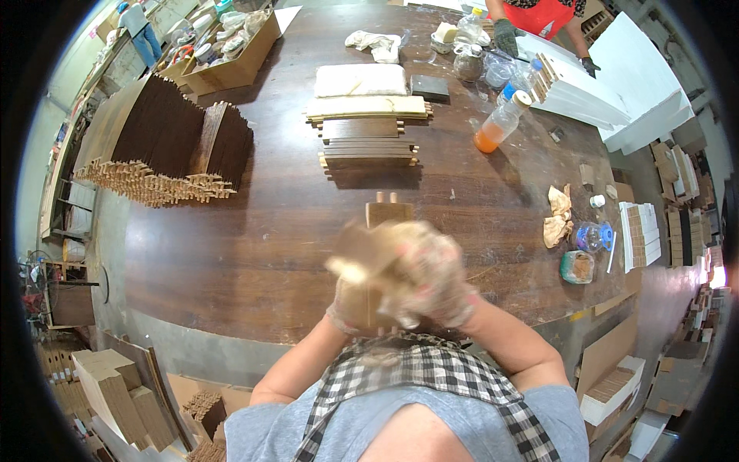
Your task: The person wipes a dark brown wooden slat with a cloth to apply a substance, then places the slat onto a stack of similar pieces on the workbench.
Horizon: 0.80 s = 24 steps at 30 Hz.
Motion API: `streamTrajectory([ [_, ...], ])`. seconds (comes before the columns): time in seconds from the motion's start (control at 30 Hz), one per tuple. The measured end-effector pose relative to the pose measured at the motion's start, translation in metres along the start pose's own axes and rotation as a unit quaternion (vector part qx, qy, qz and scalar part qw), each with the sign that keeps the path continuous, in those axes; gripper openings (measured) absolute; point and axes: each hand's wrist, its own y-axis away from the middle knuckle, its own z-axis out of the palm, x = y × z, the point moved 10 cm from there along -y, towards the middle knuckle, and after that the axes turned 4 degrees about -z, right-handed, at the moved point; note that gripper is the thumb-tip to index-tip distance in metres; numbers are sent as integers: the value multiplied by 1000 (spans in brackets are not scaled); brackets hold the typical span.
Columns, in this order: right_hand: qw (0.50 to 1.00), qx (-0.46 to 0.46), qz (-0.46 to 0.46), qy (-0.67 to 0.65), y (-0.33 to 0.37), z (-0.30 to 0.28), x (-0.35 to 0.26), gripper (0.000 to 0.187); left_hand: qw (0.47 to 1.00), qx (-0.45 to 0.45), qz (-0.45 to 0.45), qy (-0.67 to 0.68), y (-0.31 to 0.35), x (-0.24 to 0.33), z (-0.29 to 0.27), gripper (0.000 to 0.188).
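Note:
Both of my hands wear pale work gloves and are close together over the near middle of the table. A brown wooden slat (387,215) with two dowel pegs at its far end points away from me. My left hand (346,302) is closed around the near part of this slat, partly hidden. My right hand (437,276) is smeared by motion above the slat, its fingers bent around something. A blurred flat brown thing (362,250) shows at its left side; its kind cannot be made out. Beyond the slat lie several dark slats (368,150) with dowel ends.
A big stack of dark slats (146,138) stands at left on the brown table (231,277). Bottles, one with orange liquid (488,139), stand at right. A white pad (360,80) and dark block (429,87) lie ahead. Across the table, a gloved person handles white panels (581,92).

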Motion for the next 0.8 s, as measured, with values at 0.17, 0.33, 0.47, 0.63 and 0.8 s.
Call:
streamTrajectory([
  [0.17,989,26,-27,146,4,27,73,50,993,32,-93,-72,1,-16,-1,62],
  [0.33,979,146,68,126,-19,-36,125,49,996,62,-39,-43,3,-3,18,60],
  [0.47,989,141,56,-5,-22,-20,76,42,999,30,-33,20,-5,6,9,59],
  [0.63,994,44,-9,96,8,25,60,47,993,105,-58,23,-13,-7,-11,55],
  [0.8,908,252,239,-232,34,-34,195,44,988,38,-51,-143,1,-1,32,63],
])
